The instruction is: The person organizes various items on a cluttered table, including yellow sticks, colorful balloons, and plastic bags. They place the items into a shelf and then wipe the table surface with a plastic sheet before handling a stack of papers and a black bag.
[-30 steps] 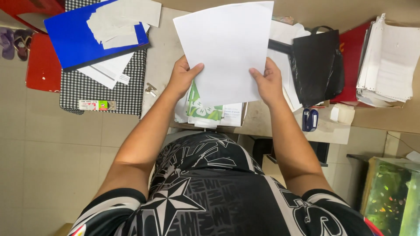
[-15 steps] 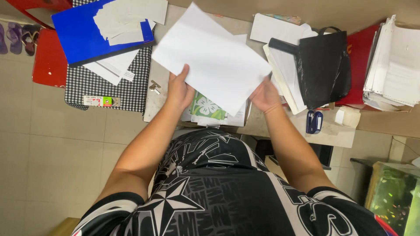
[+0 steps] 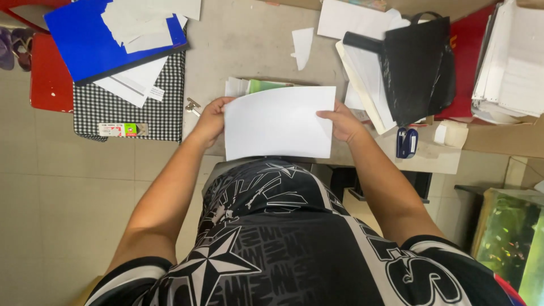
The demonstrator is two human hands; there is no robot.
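Blank white paper sheet (image 3: pixel 277 123) now turned landscape, lowered from raised tilt; left hand (image 3: pixel 211 120) and right hand (image 3: pixel 343 122) pinch its side edges above grey desk (image 3: pixel 249 45).

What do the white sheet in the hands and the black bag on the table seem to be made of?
White sheet: apparently plain matte paper; its top edge curves limply. Black bag: probably thin plastic film, since it is glossy and wrinkled, though coated fabric is possible.
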